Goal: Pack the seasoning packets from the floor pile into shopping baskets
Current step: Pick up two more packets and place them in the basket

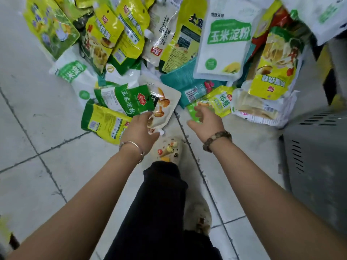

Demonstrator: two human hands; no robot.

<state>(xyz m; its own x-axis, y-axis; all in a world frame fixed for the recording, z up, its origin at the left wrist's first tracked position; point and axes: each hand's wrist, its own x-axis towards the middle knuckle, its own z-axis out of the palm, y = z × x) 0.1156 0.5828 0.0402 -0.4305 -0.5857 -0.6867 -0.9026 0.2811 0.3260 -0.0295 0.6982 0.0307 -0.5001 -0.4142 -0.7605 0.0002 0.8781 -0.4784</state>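
A pile of seasoning packets (131, 44) covers the tiled floor ahead, mostly yellow, green and white pouches. My left hand (139, 131) grips the near edge of a white mushroom pouch (164, 104) that lies over a green starch packet (127, 99). My right hand (205, 120) reaches with curled fingers onto a small yellow-green packet (216, 103) at the pile's near edge; whether it holds the packet is unclear. A grey basket (317, 156) with slotted walls stands at the right.
A big white corn starch bag (225, 40) leans in the middle of the pile. My dark trouser leg (159, 203) and pale clog (172, 149) stand just behind my hands. Bare grey floor tiles (37, 128) spread to the left.
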